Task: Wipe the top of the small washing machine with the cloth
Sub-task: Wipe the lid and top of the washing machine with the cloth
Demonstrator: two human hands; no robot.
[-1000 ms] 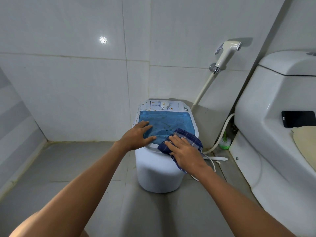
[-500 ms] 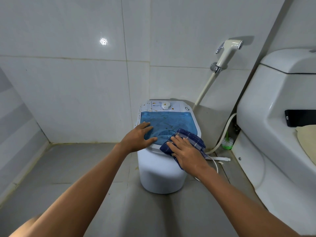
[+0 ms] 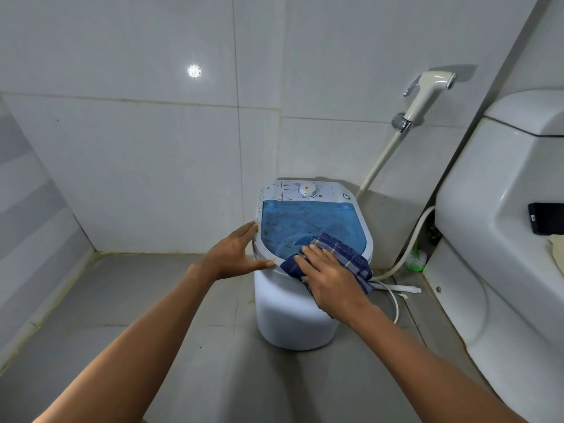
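Observation:
A small white washing machine [image 3: 293, 312] stands on the grey floor against the tiled wall. Its blue see-through lid [image 3: 308, 222] is flecked with brownish specks, and a white control panel with a dial [image 3: 307, 189] sits at the back. A dark blue checked cloth [image 3: 345, 257] lies on the lid's near right corner. My right hand [image 3: 329, 277] presses flat on the cloth. My left hand [image 3: 236, 254] rests against the machine's left front rim, fingers spread and thumb along the front edge.
A white toilet [image 3: 500, 233] fills the right side, with a black phone [image 3: 546, 218] lying on it. A bidet sprayer [image 3: 427, 93] hangs on the wall with its hose running down. A green toilet brush [image 3: 416, 259] and a white cable [image 3: 393, 300] lie right of the machine.
My left hand has slid off the blue lid to the machine's left front rim. My right hand stays pressed on the cloth at the lid's near right corner.

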